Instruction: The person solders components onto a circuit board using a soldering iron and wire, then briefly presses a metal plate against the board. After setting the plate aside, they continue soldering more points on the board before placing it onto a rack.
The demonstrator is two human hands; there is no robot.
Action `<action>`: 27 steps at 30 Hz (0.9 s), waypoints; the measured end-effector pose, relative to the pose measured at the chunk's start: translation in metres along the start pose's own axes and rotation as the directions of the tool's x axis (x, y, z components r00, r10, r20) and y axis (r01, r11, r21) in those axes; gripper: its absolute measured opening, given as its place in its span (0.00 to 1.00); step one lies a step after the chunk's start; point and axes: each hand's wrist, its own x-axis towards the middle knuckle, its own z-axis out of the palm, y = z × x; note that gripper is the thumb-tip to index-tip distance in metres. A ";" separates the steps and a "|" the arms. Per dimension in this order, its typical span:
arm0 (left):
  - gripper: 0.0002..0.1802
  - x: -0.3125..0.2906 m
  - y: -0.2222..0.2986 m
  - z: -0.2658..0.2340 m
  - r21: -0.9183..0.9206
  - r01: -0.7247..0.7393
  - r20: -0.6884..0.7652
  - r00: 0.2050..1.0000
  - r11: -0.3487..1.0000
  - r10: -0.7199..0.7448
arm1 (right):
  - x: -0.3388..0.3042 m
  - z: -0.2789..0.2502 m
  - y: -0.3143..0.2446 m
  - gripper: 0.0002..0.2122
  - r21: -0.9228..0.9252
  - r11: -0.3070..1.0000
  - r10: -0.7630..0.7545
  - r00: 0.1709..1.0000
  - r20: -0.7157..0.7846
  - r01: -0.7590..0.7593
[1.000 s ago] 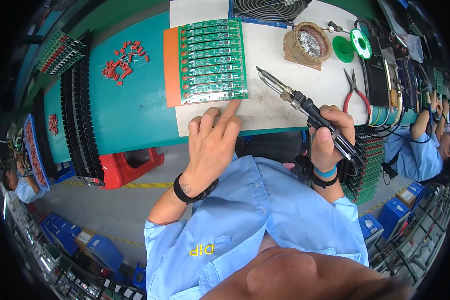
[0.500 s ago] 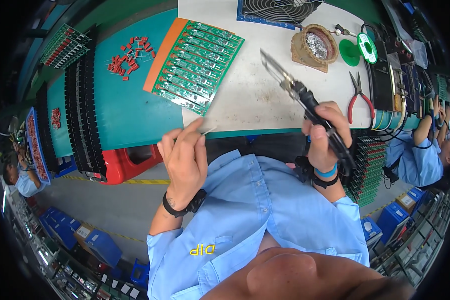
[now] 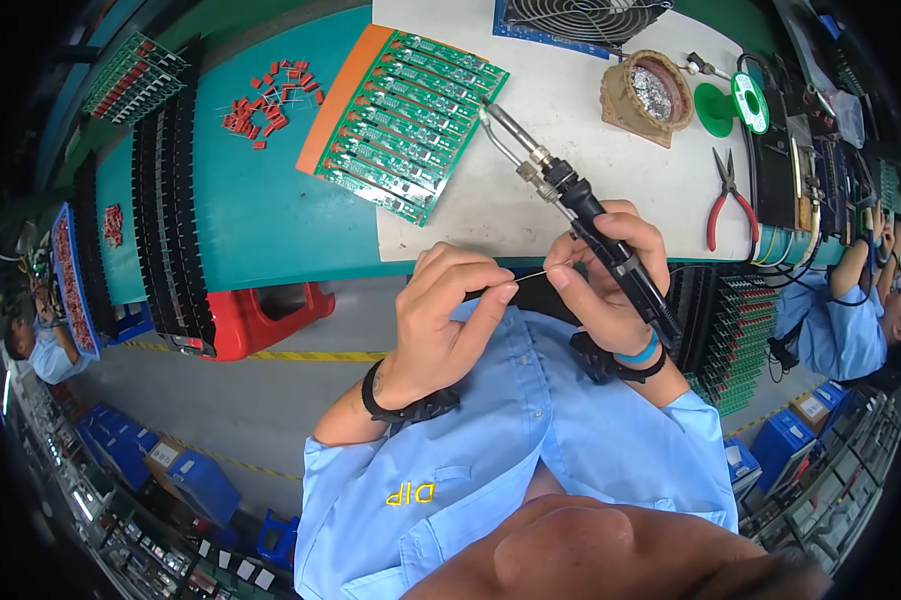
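In my right hand (image 3: 602,308) is a black soldering iron (image 3: 576,192) with a metal feed tube alongside its tip; it points up and left toward the circuit boards. My left hand (image 3: 438,318) pinches a thin wire, probably solder (image 3: 530,275), between thumb and forefinger. The wire runs across to the right hand's thumb and fingertips, which also seem to pinch it. Both hands are in front of the bench edge. Beyond them, a panel of green circuit boards (image 3: 418,122) lies tilted on an orange backing (image 3: 344,95), apart from the iron's tip.
Red components (image 3: 268,108) with wire leads lie on the green mat (image 3: 270,210). Right of the boards are a pot of silvery scraps (image 3: 652,95), a green solder spool (image 3: 748,104) and red-handled pliers (image 3: 728,200). Black racks (image 3: 170,220) stand left; a fan (image 3: 585,18) stands behind.
My left hand has moved right and pinches the wire near my right hand. The right hand has shifted left with the iron, whose tip is now closer to the boards.
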 end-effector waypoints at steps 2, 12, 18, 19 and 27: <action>0.08 0.001 -0.002 -0.002 0.002 0.003 -0.020 1.000 1.000 -0.003 | 0.001 0.001 0.002 0.26 0.027 1.000 -0.016 1.000 -0.023 0.017; 0.03 0.023 -0.011 -0.031 -0.028 0.009 -0.174 0.985 1.000 -0.014 | 0.014 -0.010 0.003 0.22 -0.162 0.983 -0.091 0.996 0.005 0.090; 0.03 0.090 -0.014 -0.086 0.402 0.027 -0.051 0.999 0.915 -0.007 | 0.022 -0.027 -0.013 0.21 -0.357 0.934 -0.018 0.999 -0.050 -0.001; 0.03 0.098 -0.017 -0.088 0.433 0.013 -0.009 1.000 0.901 -0.010 | 0.025 -0.027 -0.013 0.21 -0.358 0.934 -0.016 0.999 -0.050 -0.003; 0.03 0.115 -0.030 -0.087 0.486 -0.064 0.106 0.994 0.872 0.014 | 0.044 -0.019 -0.006 0.16 -0.415 0.909 -0.018 0.997 0.075 0.047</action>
